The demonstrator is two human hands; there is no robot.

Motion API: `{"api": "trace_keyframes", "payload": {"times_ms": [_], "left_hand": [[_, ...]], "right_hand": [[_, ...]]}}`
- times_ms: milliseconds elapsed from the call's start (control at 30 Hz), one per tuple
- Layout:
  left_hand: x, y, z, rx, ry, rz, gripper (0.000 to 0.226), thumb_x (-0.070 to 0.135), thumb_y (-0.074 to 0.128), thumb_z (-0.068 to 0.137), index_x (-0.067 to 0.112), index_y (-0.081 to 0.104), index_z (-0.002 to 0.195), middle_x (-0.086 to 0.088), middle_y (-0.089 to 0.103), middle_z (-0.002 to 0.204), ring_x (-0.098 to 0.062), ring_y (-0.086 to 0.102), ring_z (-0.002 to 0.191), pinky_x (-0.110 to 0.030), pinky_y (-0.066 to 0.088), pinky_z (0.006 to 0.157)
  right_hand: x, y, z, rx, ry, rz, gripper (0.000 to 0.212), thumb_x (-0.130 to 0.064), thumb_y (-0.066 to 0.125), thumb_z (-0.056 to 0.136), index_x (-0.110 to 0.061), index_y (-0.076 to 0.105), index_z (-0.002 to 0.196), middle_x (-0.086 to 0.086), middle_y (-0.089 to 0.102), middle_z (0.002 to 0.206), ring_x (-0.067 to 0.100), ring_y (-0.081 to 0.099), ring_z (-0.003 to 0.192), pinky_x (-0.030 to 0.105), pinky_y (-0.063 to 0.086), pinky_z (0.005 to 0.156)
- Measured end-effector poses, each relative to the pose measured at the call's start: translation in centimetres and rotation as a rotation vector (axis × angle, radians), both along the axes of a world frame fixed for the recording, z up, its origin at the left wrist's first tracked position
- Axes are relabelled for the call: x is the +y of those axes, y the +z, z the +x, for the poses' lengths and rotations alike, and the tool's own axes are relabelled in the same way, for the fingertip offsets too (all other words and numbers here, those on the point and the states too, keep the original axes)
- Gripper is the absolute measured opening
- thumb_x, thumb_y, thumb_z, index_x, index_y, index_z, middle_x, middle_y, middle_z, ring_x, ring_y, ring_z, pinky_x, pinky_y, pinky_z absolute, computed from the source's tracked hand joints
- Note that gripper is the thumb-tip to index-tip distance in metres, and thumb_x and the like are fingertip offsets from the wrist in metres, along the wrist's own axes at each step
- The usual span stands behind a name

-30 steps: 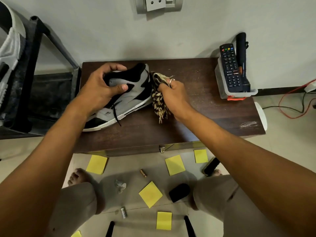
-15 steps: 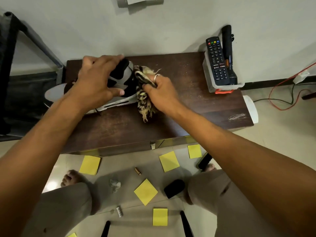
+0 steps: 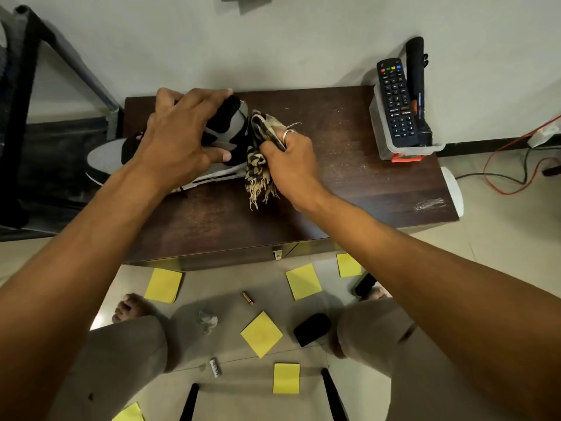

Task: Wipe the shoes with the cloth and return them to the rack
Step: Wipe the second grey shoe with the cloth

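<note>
Floor, nearest: six yellow paper notes [image 3: 261, 334] lie scattered on the tiles. Among them are one small battery [image 3: 247, 298], one crumpled scrap [image 3: 207, 320], one small white piece [image 3: 215, 367] and one black object [image 3: 312, 329].
Person: two knees in light trousers and two bare feet are seen. The left foot [image 3: 130, 308] is in full view; the right one is mostly hidden.
Surface [image 3: 349, 192]: one low dark wooden top. It stands against the wall.
Shoe [image 3: 230, 133]: one only, in grey, black and white. It lies at the left part of the surface, with the toe past the left edge and the heel toward the middle.
Left hand [image 3: 182, 138]: it grips the shoe from above, the fingers over the collar and the thumb on the near side.
Cloth [image 3: 258, 168]: one brown patterned piece with a fringe, bunched up. It touches the heel of the shoe, and the fringe hangs to the surface.
Right hand [image 3: 291, 153]: the fingers are curled around the cloth and hold it to the heel. One ring is on a finger.
Box [image 3: 384, 138]: one clear box at the far right corner. It holds one remote control [image 3: 396, 104] and one black torch [image 3: 417, 86], both upright.
Rack [image 3: 18, 117]: one dark metal frame, left of the surface.
Cables [image 3: 516, 165]: red and black, on the floor at the right.
</note>
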State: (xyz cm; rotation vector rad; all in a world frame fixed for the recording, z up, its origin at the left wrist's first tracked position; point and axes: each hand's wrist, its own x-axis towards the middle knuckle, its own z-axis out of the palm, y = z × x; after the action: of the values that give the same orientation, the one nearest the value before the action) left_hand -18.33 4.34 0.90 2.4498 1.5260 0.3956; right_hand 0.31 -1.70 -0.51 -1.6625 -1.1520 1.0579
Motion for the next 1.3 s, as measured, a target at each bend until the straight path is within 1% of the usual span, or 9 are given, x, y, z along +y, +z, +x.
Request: {"api": "trace_keyframes", "payload": {"times_ms": [67, 267, 367, 433, 500, 700, 933, 1100, 1300], "left_hand": [[-0.1, -0.1, 0.0, 0.001, 0.001, 0.001, 0.097, 0.039, 0.085, 0.077, 0.034, 0.030, 0.157, 0.005, 0.044, 0.153, -0.035, 0.035, 0.122, -0.049, 0.042, 0.101], [0.0, -0.4, -0.1, -0.007, 0.005, 0.022, 0.096, 0.039, 0.085, 0.077, 0.035, 0.032, 0.157, 0.007, 0.046, 0.152, -0.034, 0.036, 0.120, -0.046, 0.043, 0.098], [0.1, -0.2, -0.2, -0.015, -0.005, -0.004, 0.097, 0.039, 0.084, 0.079, 0.034, 0.030, 0.159, 0.008, 0.043, 0.153, -0.033, 0.034, 0.122, -0.047, 0.041, 0.100], [0.3, 0.0, -0.4, 0.001, -0.026, -0.036, 0.100, 0.038, 0.084, 0.079, 0.033, 0.026, 0.160, 0.008, 0.040, 0.155, -0.033, 0.031, 0.124, -0.047, 0.039, 0.104], [0.4, 0.2, -0.7, 0.016, -0.047, -0.073, 0.102, 0.032, 0.084, 0.081, 0.032, 0.022, 0.161, 0.009, 0.036, 0.157, -0.033, 0.029, 0.126, -0.047, 0.036, 0.107], [0.6, 0.5, -1.1, 0.012, -0.085, -0.124, 0.100, 0.017, 0.080, 0.085, 0.032, 0.018, 0.162, 0.009, 0.031, 0.160, -0.031, 0.025, 0.130, -0.045, 0.033, 0.110], [0.6, 0.6, -1.1, 0.009, -0.091, -0.114, 0.098, 0.013, 0.076, 0.087, 0.032, 0.017, 0.163, 0.008, 0.031, 0.161, -0.031, 0.026, 0.130, -0.044, 0.035, 0.108], [0.5, 0.7, -1.1, 0.004, -0.091, -0.129, 0.095, 0.013, 0.075, 0.088, 0.032, 0.019, 0.162, 0.007, 0.031, 0.161, -0.033, 0.026, 0.133, -0.044, 0.034, 0.110], [0.4, 0.7, -1.3, -0.004, -0.084, -0.153, 0.097, 0.015, 0.077, 0.087, 0.034, 0.018, 0.162, 0.009, 0.030, 0.161, -0.031, 0.025, 0.133, -0.052, 0.035, 0.112]], "right_hand": [[-0.1, -0.2, -0.6, 0.004, 0.002, 0.002, 0.018, -0.003, 0.057, 0.093, 0.006, 0.067, 0.082, 0.016, 0.065, 0.066, 0.009, 0.055, 0.053, 0.033, 0.046, 0.047], [-2.1, -0.9, 0.2, -0.117, 0.179, -0.051, 0.023, -0.006, 0.062, 0.091, -0.008, 0.066, 0.069, -0.003, 0.054, 0.060, 0.003, 0.046, 0.045, 0.019, 0.037, 0.046], [-2.2, -0.9, 0.5, -0.208, 0.154, 0.041, 0.016, -0.009, 0.064, 0.091, -0.013, 0.080, 0.094, -0.004, 0.060, 0.084, 0.000, 0.059, 0.072, 0.015, 0.048, 0.064], [-2.0, -1.3, 0.0, -0.229, 0.070, 0.160, 0.033, -0.007, 0.063, 0.092, -0.014, 0.074, 0.122, 0.002, 0.058, 0.109, 0.006, 0.060, 0.099, 0.016, 0.050, 0.088], [-2.0, -2.1, -0.7, -0.256, 0.111, 0.294, 0.042, 0.000, 0.065, 0.091, -0.008, 0.067, 0.132, 0.008, 0.054, 0.124, 0.015, 0.059, 0.111, 0.022, 0.050, 0.101], [-3.2, -4.5, -1.2, -0.758, 0.505, 0.346, 0.051, -0.008, 0.073, 0.089, -0.015, 0.062, 0.138, 0.016, 0.051, 0.128, 0.037, 0.065, 0.093, 0.046, 0.061, 0.072], [-2.1, -2.9, -0.1, -0.844, 0.433, 0.568, 0.048, -0.009, 0.068, 0.091, -0.013, 0.062, 0.138, 0.020, 0.054, 0.124, 0.032, 0.063, 0.088, 0.042, 0.060, 0.070], [-2.0, -2.8, -0.4, -0.952, 0.515, 0.434, 0.042, -0.031, 0.040, 0.102, -0.012, 0.061, 0.133, 0.016, 0.050, 0.122, 0.033, 0.059, 0.085, 0.047, 0.057, 0.061], [-2.2, -2.4, 0.8, -0.886, 0.402, 0.402, 0.027, -0.019, 0.066, 0.092, -0.014, 0.074, 0.117, 0.011, 0.055, 0.124, 0.031, 0.066, 0.083, 0.045, 0.061, 0.066]]}}
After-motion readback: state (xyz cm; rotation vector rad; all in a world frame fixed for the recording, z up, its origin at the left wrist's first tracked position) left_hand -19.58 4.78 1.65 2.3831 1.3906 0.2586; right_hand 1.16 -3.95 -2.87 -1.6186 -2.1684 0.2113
